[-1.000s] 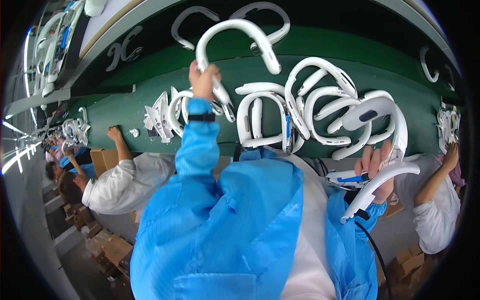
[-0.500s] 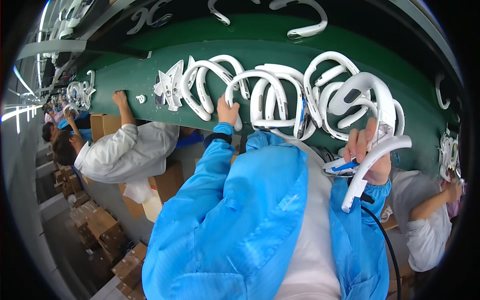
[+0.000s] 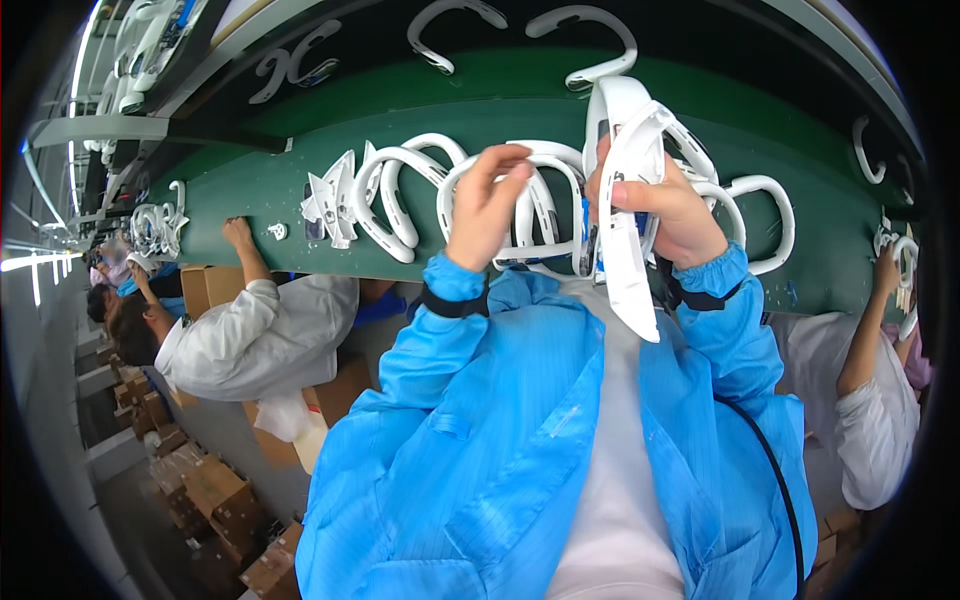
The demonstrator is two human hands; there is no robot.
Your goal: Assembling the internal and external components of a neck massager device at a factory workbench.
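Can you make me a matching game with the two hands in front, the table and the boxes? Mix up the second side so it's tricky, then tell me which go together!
Column one:
1. Left hand
2. Table
3. Right hand
4. Boxes

Column two:
A. Brown
B. Gripping a white part
C. Raised, and looks empty
D. Green

Right pairs:
1-C
2-D
3-B
4-A
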